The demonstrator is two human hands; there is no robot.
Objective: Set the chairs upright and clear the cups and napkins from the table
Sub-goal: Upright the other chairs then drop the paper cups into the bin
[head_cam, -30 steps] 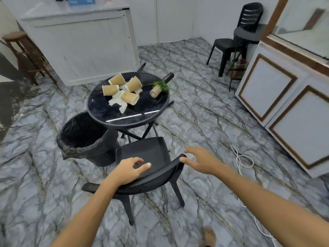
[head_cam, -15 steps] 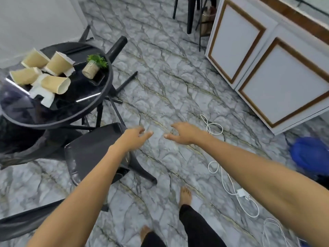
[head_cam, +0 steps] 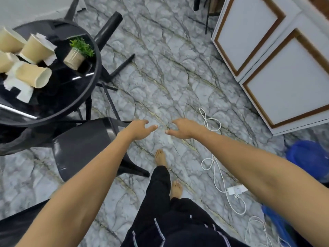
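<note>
— Both hands empty? Left hand (head_cam: 138,128) and right hand (head_cam: 183,128) held out over bare marble floor (head_cam: 178,77), fingers loosely spread, gripping nothing, thumbs nearly meeting.

— Free, probably, for the next chair. Any upright?

— One moulded black plastic chair (head_cam: 83,148) standing on its legs, just beside the left forearm, seat tucked near the near edge of the round black glass-topped table (head_cam: 78,97). Beyond the table's far edge, black legs of a second chair (head_cam: 114,22) sticking out sideways; looks tipped over, though mostly hidden.

— And the table top?

— Uncleared. Tan paper cups (head_cam: 33,75) lying on their sides toward the left edge, crumpled white napkins (head_cam: 19,86) under and between them. Insides of the one open mouth facing this way look empty. Small potted green plant (head_cam: 76,54) tilted near the right edge.

— Elsewhere?

— White cable with plug strip (head_cam: 235,189) loose on the floor, right of the bare feet; worth stepping round. White cabinet with brown-framed doors (head_cam: 276,59) at far right.
</note>
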